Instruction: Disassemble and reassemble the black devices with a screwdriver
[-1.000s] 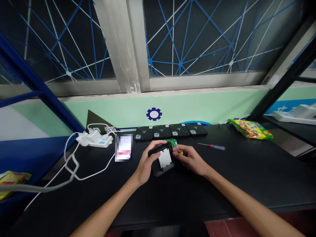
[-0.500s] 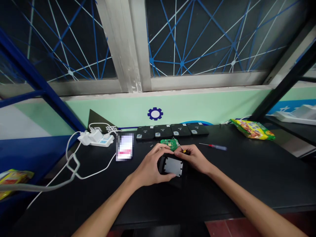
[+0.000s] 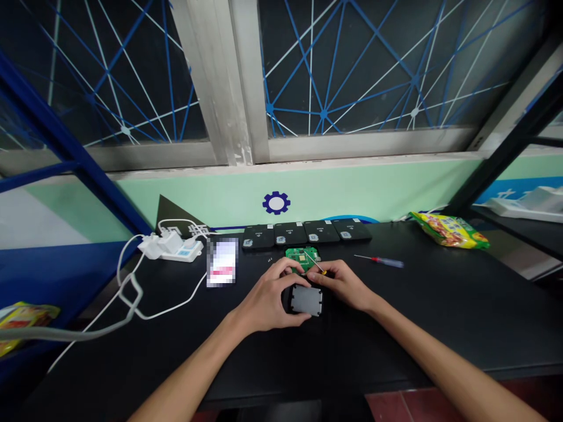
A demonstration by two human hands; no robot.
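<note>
My left hand (image 3: 275, 296) is closed round a grey metal plate (image 3: 307, 300) with dark notches along its edges, thumb at the near edge and fingers at the far one. Dark material shows beside the plate, but its outline is lost against the black table. My right hand (image 3: 338, 282) holds a thin screwdriver (image 3: 324, 271) with a yellow part by the fingers, its metal shaft slanting up and left. Its fingertips are at the plate's far right corner, close to my left fingers. Just beyond both hands lies a green circuit board (image 3: 301, 255), partly covered by the fingers.
Several black flat boxes (image 3: 290, 234) line the wall side. A clear-handled screwdriver (image 3: 387, 262) lies to the right, before a yellow-green snack bag (image 3: 453, 230). On the left are a lit phone (image 3: 223, 262), a white power strip (image 3: 180, 248) and loose cables. Tiny screws (image 3: 270, 259) lie beside the board.
The metal plate has shifted slightly left and toward me. My right hand has moved a little left with the screwdriver, whose shaft now lies across the circuit board at a lower slant.
</note>
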